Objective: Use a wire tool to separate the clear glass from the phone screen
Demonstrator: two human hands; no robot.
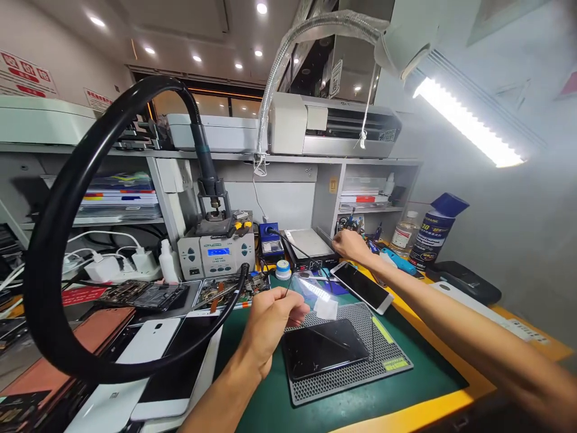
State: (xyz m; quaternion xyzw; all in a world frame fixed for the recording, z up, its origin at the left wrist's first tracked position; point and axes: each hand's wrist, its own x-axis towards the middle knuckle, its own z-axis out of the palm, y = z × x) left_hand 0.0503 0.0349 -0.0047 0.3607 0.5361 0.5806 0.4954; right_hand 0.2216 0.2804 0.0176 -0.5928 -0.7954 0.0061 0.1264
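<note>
While a grey honeycomb-textured mat (342, 376) probably steadies the flat black glass-fronted slab (327, 349) on it, the left hand (271, 316) curls closed nearby, the right hand (354, 245) reaches beyond; what either grips is unclear.

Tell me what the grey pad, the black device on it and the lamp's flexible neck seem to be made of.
Grey pad: probably matte rubber or silicone, given its honeycomb texture. Black device: likely glossy glass on top, as it shows reflections. Flexible neck: apparently shiny metal, from its ribbed coils.
</note>
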